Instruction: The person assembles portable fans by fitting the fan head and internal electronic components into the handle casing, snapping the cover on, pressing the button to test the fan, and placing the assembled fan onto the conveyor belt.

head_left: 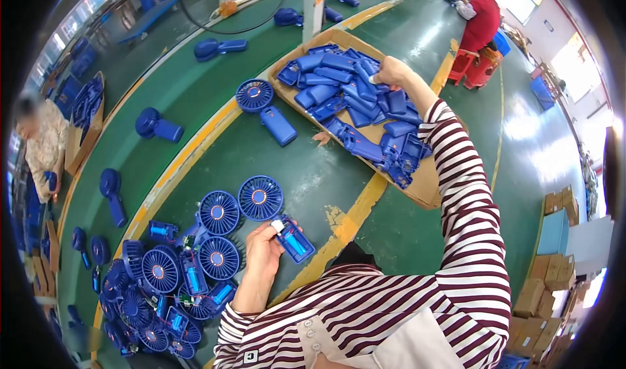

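Striped shirt (352, 304) lay nearest; beyond, the left hand (262, 255) gripped an open blue handle (305, 251), whose exposed cylinder (295, 241) might have slipped out if tilted. Whether the right hand (393, 73) gripped any cover (334, 74) in the carton (427, 188) couldn't be told; tugging might have spilled others.

Bright; glaring windows (581, 69) at right, white sheen on floor (531, 131); fisheye-bent edges, black corners
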